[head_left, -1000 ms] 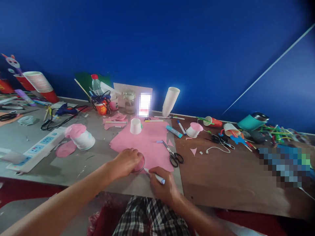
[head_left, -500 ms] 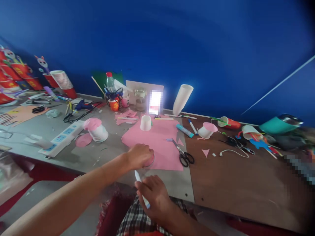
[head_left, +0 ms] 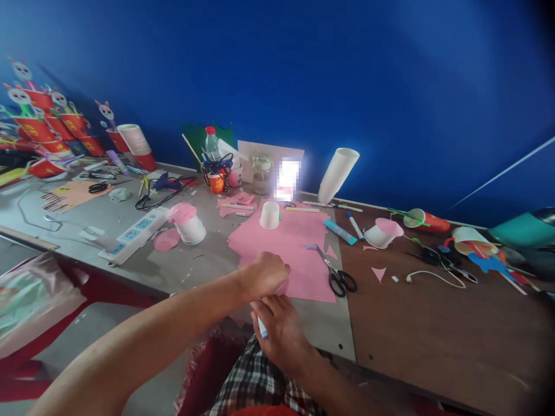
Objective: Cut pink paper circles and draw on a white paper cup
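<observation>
My left hand [head_left: 269, 275], fingers curled down, presses at the near edge of the pink paper sheets [head_left: 299, 254]. Whatever lies under those fingers is mostly hidden; only a small rounded edge shows beside them. Close below, my right hand [head_left: 284, 330] is closed around a white marker [head_left: 262, 327] with a blue end, its front part hidden behind the hands. A white paper cup [head_left: 269, 215] stands upside down on the pink paper. Black-handled scissors [head_left: 340, 280] lie partly over the sheet's right edge.
A power strip [head_left: 136, 234] and a pink-topped cup [head_left: 189, 226] are on the left. Another such cup [head_left: 381, 234], a white cable [head_left: 436, 274] and a teal bottle [head_left: 520, 231] lie right. A tilted cup stack [head_left: 339, 174] leans at the blue wall [head_left: 303, 75].
The camera view has shifted, moving the scene rightward. My right hand has moved up and in against my left hand with the marker. The left hand stays on the pink paper.
</observation>
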`<state>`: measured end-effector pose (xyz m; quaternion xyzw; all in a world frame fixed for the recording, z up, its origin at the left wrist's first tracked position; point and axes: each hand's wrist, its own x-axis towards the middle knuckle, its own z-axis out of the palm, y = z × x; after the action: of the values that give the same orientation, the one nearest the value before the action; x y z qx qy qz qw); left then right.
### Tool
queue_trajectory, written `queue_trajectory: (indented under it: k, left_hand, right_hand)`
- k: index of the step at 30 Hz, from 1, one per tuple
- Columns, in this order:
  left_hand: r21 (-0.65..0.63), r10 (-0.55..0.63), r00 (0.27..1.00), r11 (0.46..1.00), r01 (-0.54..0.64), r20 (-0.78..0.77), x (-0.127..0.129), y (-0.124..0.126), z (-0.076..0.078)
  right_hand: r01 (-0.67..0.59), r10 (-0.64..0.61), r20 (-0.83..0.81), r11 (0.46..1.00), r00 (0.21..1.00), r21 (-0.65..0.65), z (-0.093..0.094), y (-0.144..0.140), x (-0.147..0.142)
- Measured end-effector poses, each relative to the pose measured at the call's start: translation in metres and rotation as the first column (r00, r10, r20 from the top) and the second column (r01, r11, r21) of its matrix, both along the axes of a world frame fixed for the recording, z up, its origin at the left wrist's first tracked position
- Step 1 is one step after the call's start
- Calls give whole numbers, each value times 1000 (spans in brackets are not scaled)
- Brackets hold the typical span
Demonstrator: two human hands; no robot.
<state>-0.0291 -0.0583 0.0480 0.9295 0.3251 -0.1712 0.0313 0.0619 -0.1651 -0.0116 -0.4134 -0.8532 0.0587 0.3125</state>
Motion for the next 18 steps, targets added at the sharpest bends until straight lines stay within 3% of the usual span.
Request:
queue_trajectory:
  k: [5,11,15,18]
  left_hand:
    - [-7,0,1000,1000,0,-15,-1,-1,2]
    - [-38,1,1000,999,-1,-9,0,-3,8]
    - [-63,31,999,998,-32,-22,-2,-4,11]
    - [-48,45,998,998,-43,41,-4,-4,5]
  right_hand:
    - [-18,18,-23,1000,1000,9,0,-8,18]
    - [12,-13,-133,1000,991,-5,-2,-9,65]
    - [66,-145,-362,973,921,-221,7,3,93]
    - [92,-370,-548,879,750,-467,18,22,106]
